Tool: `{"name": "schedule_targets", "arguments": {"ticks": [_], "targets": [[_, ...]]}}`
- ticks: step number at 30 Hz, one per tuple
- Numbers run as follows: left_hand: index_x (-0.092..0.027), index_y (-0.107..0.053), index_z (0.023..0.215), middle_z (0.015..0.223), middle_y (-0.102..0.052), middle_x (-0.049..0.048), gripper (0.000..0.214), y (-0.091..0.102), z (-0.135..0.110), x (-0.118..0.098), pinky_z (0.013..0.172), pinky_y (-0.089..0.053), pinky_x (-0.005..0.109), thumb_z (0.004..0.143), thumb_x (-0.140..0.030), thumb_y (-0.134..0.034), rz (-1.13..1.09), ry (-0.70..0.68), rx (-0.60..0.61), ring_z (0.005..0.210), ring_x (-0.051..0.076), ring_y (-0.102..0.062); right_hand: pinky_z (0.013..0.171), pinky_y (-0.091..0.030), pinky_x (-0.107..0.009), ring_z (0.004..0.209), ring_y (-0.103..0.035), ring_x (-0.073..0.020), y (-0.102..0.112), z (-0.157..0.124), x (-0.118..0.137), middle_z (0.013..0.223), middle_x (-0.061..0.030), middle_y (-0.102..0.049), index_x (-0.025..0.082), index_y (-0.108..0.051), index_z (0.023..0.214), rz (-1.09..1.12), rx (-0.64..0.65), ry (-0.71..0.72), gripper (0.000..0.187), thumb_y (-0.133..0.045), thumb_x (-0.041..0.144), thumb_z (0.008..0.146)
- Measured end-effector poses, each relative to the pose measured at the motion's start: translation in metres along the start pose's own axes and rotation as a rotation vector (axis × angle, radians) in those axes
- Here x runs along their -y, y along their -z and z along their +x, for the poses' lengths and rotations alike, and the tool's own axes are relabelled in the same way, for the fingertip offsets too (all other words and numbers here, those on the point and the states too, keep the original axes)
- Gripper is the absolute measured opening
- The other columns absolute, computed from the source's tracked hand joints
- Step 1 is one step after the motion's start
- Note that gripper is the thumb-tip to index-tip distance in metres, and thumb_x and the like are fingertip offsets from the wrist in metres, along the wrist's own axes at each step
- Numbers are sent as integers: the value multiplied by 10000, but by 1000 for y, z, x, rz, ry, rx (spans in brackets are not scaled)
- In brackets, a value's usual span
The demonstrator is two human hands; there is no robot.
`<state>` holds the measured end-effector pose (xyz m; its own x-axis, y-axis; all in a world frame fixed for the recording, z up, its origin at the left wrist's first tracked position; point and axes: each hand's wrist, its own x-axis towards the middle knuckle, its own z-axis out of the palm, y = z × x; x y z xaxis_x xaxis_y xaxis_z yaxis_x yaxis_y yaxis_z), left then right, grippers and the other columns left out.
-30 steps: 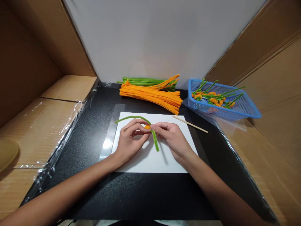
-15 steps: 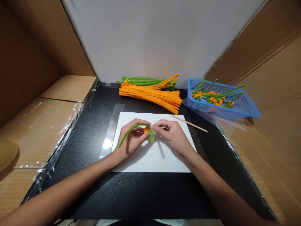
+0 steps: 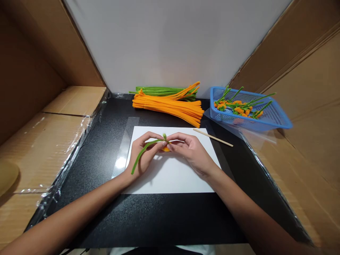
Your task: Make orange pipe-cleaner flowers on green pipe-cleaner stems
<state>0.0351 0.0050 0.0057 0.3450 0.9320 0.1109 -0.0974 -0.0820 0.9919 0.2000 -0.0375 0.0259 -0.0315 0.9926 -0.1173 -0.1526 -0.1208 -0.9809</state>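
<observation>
My left hand (image 3: 145, 154) and my right hand (image 3: 192, 150) meet over a white sheet (image 3: 170, 177) on the black mat. Both pinch a green pipe cleaner (image 3: 140, 154) that is wound around a small orange piece (image 3: 166, 149) between the fingertips. The long green end trails down to the left across my left hand. A short green tip sticks up above the fingers.
A pile of orange pipe cleaners (image 3: 170, 106) lies at the back with green pipe cleaners (image 3: 156, 90) behind it. A blue basket (image 3: 276, 122) at the right holds several finished green and orange pieces. A wooden stick (image 3: 212, 137) lies by the sheet. Cardboard walls (image 3: 34, 71) flank both sides.
The green pipe cleaner's long end swung from upper left down across my left hand. Its right end went from hanging down to a short tip pointing up. Both hands stayed together.
</observation>
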Motion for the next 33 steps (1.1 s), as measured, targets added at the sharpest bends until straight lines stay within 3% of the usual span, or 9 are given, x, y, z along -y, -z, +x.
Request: {"name": "schedule_targets", "arguments": {"ticks": [6, 9, 11, 15, 18, 23, 25, 29, 33], "targets": [[-202, -742, 969, 1020, -720, 66, 149, 9, 3, 0, 797, -557, 288, 870, -297, -685, 237, -181, 32, 937, 192, -677, 716, -515, -294, 760, -660, -165, 1, 2, -4, 818, -37, -736, 176, -750, 860, -2, -175, 5, 333, -882, 380, 632], [-238, -681, 1216, 1187, -679, 84, 363, 22, 12, -3, 888, -555, 340, 857, -259, -635, 265, -314, 86, 1069, 224, -642, 647, -497, -286, 709, -651, -164, 3, 2, -4, 801, -47, -741, 175, -749, 877, -37, -244, -3, 312, -850, 376, 661], [-235, -625, 1314, 1192, -674, 90, 459, 31, 18, -7, 931, -542, 367, 858, -285, -607, 249, -415, 71, 1096, 236, -630, 647, -504, -294, 731, -662, -177, 4, 3, -4, 830, -61, -749, 171, -749, 872, -105, -274, 41, 271, -817, 363, 695], [-216, -667, 1253, 1158, -693, 91, 392, 37, 24, -16, 913, -524, 369, 878, -316, -614, 443, -592, -1, 1056, 236, -634, 748, -549, -320, 815, -689, -194, 3, 4, -5, 878, -56, -749, 176, -738, 841, -227, -309, 153, 193, -786, 319, 722], [-229, -690, 1204, 1126, -708, 81, 331, 32, 21, -14, 890, -528, 353, 875, -254, -668, 657, -632, 53, 1026, 220, -651, 831, -568, -347, 867, -700, -202, 2, 4, -7, 897, -54, -748, 186, -728, 836, -248, -313, 200, 166, -775, 312, 739], [-234, -706, 1148, 1046, -751, 64, 256, 27, 19, 2, 847, -529, 348, 895, -210, -671, 805, -747, 151, 944, 206, -683, 878, -584, -369, 904, -703, -207, -3, 3, -9, 923, -59, -740, 190, -727, 843, -202, -322, 260, 154, -786, 286, 739], [-228, -710, 1116, 1009, -760, 60, 219, 26, 17, 5, 832, -529, 350, 902, -222, -665, 805, -721, 160, 913, 207, -685, 880, -591, -368, 917, -701, -207, -6, 2, -10, 920, -57, -735, 191, -723, 830, -195, -332, 281, 133, -786, 267, 741], [-210, -713, 1059, 998, -759, 67, 156, 21, 11, 2, 818, -536, 327, 940, -259, -625, 700, -543, 154, 910, 198, -699, 851, -615, -341, 937, -696, -197, -11, -1, -11, 944, -55, -720, 198, -738, 877, -177, -351, 318, 121, -768, 237, 767], [-215, -716, 1046, 976, -758, 54, 143, 15, 5, -1, 802, -537, 306, 939, -242, -626, 655, -510, 129, 873, 185, -702, 823, -636, -306, 977, -689, -184, -16, -6, -13, 1039, -59, -690, 219, -776, 979, -187, -350, 360, 169, -731, 211, 816]]}}
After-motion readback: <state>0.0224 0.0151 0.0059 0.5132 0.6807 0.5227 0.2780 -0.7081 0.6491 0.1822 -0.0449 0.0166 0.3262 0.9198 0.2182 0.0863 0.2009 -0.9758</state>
